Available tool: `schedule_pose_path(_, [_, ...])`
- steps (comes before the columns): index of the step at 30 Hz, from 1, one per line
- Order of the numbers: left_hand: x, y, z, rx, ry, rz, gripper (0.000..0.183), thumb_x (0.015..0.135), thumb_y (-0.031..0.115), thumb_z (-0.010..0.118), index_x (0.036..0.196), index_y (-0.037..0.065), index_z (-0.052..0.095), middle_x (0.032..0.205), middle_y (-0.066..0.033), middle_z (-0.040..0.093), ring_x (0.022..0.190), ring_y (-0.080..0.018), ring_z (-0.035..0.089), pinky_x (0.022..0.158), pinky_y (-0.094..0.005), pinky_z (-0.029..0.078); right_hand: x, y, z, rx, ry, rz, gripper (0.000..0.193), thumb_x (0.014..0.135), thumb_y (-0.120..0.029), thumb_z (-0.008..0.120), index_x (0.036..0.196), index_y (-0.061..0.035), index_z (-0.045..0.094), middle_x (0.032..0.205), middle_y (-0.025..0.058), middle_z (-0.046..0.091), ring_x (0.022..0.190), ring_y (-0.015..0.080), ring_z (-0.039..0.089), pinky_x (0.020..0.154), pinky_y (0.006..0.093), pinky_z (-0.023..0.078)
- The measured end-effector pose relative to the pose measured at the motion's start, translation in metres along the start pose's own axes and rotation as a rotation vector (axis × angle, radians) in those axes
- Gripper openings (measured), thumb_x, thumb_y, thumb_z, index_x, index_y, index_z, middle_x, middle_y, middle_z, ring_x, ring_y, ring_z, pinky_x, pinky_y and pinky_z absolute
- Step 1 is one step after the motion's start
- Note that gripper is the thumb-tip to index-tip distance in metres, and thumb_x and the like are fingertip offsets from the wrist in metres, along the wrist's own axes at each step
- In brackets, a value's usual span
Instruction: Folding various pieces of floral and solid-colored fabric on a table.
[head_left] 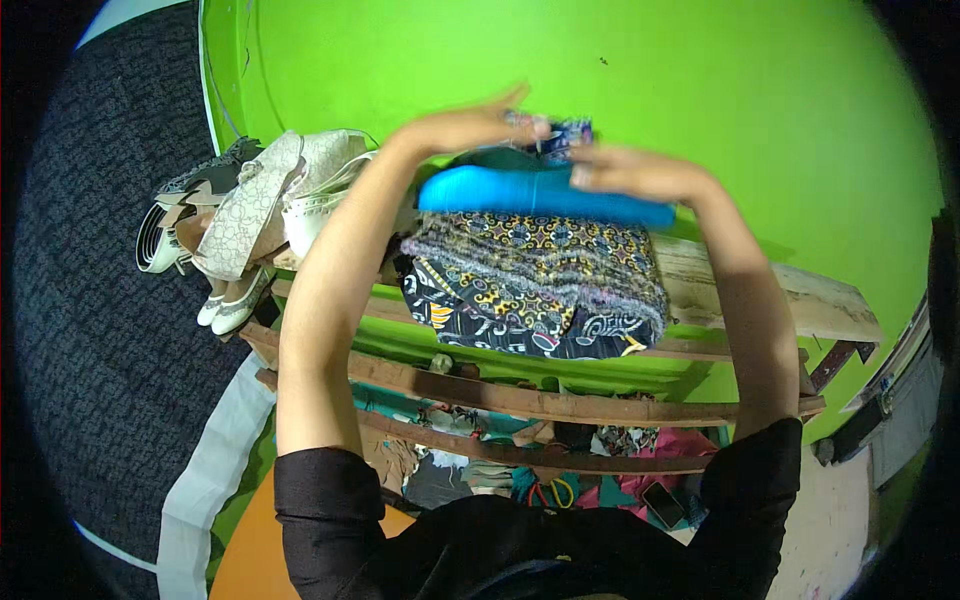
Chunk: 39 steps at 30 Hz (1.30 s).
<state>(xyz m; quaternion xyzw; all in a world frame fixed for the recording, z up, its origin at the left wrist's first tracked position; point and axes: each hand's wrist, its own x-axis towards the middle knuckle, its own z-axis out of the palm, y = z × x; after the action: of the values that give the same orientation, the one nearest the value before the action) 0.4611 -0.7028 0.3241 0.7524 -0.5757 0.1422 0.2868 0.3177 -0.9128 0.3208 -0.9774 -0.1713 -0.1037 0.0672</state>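
Nearest, the person's black sleeves [322, 500] frame two bare forearms reaching over brown wooden rails [560, 403]. Past these, a stack of folded patterned cloth [535, 290] lies over a pale wooden plank [830, 305]; its lowest, dark layer bears white and yellow printed motifs, some shaped rather like characters, too small to read. A plain bright-blue cloth [500, 192] lies along the stack's far side. The right hand [640, 172] is over it, open, its fingers stretched leftward and blurred. A little farther off, the left hand [480, 128] is open too, one digit angled away and the others at a small dark-blue patterned cloth [570, 137]. Blur hides whether either hand presses on the fabric. Behind it all stands a bright green wall [700, 80].
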Motion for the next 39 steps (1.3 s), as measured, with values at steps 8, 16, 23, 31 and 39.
schedule_pose_path(8, [-0.042, 0.03, 0.045, 0.378, -0.381, -0.373, 0.076, 0.085, 0.063, 0.028, 0.139, 0.009, 0.024, 0.139, -0.0207, 0.026, 0.126, -0.0416, 0.025, 0.105, -0.0438, 0.02, -0.027, -0.027, 0.051, -0.073, -0.042, 0.19, 0.07, 0.08, -0.068, 0.035, 0.137, -0.0276, 0.029, 0.145, 0.0117, 0.017, 0.133, 0.0393, 0.012, 0.101, 0.063, 0.008])
schedule_pose_path(16, [-0.037, 0.023, 0.042, 0.452, -0.223, -0.292, 0.071, 0.086, 0.06, 0.034, 0.132, 0.006, 0.038, 0.132, -0.0183, 0.039, 0.122, -0.0357, 0.035, 0.103, -0.0398, 0.027, -0.03, -0.019, 0.057, -0.068, 0.151, 0.152, 0.067, 0.079, -0.064, 0.041, 0.132, -0.0225, 0.04, 0.141, 0.0145, 0.028, 0.132, 0.0394, 0.015, 0.096, 0.068, 0.001])
schedule_pose_path(23, [-0.062, 0.052, 0.006, 0.056, 0.153, 0.029, 0.048, 0.089, 0.039, 0.048, 0.12, 0.003, 0.052, 0.122, -0.0112, 0.053, 0.115, -0.0192, 0.046, 0.099, -0.0295, 0.032, -0.041, -0.017, 0.048, 0.333, 0.608, -0.074, 0.048, 0.083, -0.047, 0.052, 0.099, -0.0035, 0.063, 0.087, 0.0068, 0.063, 0.081, 0.0142, 0.056, 0.078, 0.024, 0.042])
schedule_pose_path(31, [-0.144, 0.122, 0.028, 0.11, 0.506, -0.115, 0.047, 0.086, 0.034, 0.053, 0.115, -0.003, 0.053, 0.115, -0.0154, 0.056, 0.108, -0.0255, 0.052, 0.092, -0.0343, 0.04, -0.091, -0.064, 0.066, 0.649, 0.688, -0.03, 0.037, 0.089, -0.024, 0.047, 0.11, 0.006, 0.05, 0.104, 0.0165, 0.055, 0.093, 0.0232, 0.056, 0.081, 0.0334, 0.047])
schedule_pose_path(39, [-0.277, 0.069, 0.169, 0.511, 1.258, 0.226, 0.019, 0.073, 0.01, 0.053, 0.09, 0.001, 0.056, 0.085, -0.0131, 0.058, 0.073, -0.0258, 0.054, 0.073, -0.0396, 0.043, -0.185, -0.085, 0.223, 0.085, 1.041, -0.287, 0.024, 0.074, -0.027, 0.055, 0.09, -0.0096, 0.061, 0.093, 0.007, 0.059, 0.093, 0.0267, 0.055, 0.099, 0.05, 0.026])
